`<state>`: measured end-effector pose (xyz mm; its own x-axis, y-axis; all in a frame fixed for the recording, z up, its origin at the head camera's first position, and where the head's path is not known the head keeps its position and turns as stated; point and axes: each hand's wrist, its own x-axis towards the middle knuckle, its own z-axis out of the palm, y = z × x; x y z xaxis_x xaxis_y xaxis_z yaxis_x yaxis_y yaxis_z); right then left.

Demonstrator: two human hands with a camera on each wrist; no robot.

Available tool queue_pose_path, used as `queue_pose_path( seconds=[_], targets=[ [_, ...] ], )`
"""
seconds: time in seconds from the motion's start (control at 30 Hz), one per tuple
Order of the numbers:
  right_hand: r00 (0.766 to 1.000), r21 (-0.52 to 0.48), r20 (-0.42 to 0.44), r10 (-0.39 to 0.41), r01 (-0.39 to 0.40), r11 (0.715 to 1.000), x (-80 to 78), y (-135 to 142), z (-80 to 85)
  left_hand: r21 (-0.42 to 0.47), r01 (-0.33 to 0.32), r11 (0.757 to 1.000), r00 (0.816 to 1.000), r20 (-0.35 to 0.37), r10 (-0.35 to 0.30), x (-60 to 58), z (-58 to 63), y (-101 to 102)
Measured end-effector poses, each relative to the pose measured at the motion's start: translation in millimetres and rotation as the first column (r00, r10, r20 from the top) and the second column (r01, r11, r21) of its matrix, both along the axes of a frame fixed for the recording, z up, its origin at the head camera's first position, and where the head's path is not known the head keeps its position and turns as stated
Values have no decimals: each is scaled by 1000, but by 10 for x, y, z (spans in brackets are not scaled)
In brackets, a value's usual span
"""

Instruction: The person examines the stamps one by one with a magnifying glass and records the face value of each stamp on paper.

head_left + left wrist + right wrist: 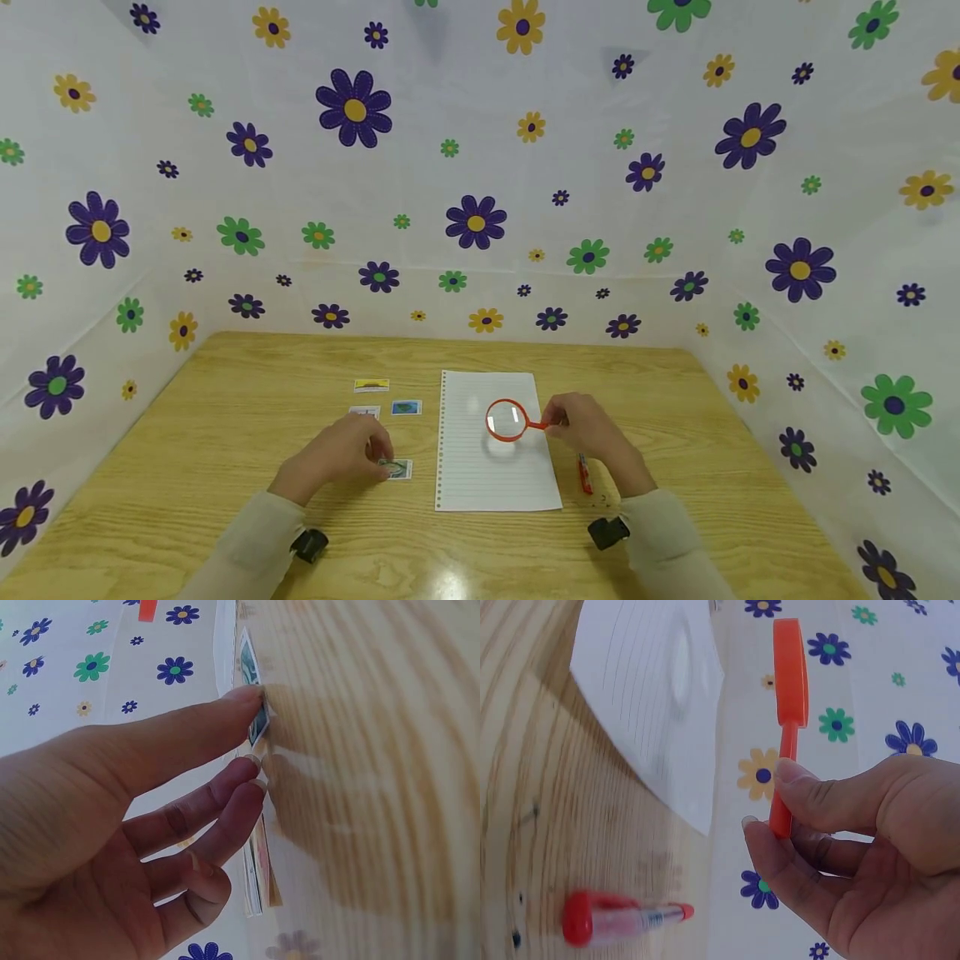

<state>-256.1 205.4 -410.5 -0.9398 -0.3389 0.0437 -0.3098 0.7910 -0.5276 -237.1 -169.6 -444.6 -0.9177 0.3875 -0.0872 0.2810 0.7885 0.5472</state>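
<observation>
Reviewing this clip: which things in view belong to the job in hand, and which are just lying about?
Likely in the job:
magnifier, held by right hand
green card, touched by left hand
paper, perhaps, below the magnifier

Lying about, it seems:
pen, beside the paper
yellow card
blue card
partly hidden card

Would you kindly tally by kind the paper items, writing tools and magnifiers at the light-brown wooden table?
Small rectangular white-bordered picture cards: 4
White lined paper sheet: 1
Red-and-clear plastic pen: 1
Round red-rimmed magnifying glass: 1
Total: 7
</observation>
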Motion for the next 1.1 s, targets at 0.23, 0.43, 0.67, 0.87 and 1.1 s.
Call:
queue_pose_path(
  seconds=[0.23,0.43,0.67,0.87,1.1],
  targets=[
    [1000,2,-7,28,-28,1000,-1,-187,-19,37,54,998,998,-14,-54,-37,-42,-50],
    [999,10,-3,54,-54,998,21,-321,-21,44,62,997,998,-15,-62,-51,-56,-57],
    [995,-6,-7,101,-101,995,43,-457,-47,50,55,997,998,-6,-55,-36,-40,-43],
    [993,12,-16,121,-121,993,66,-575,-55,39,22,999,1000,15,-23,-28,-25,-24],
    [986,9,-20,167,-167,986,104,-693,-55,37,31,999,999,18,-32,-29,-28,-22]
  ],
)
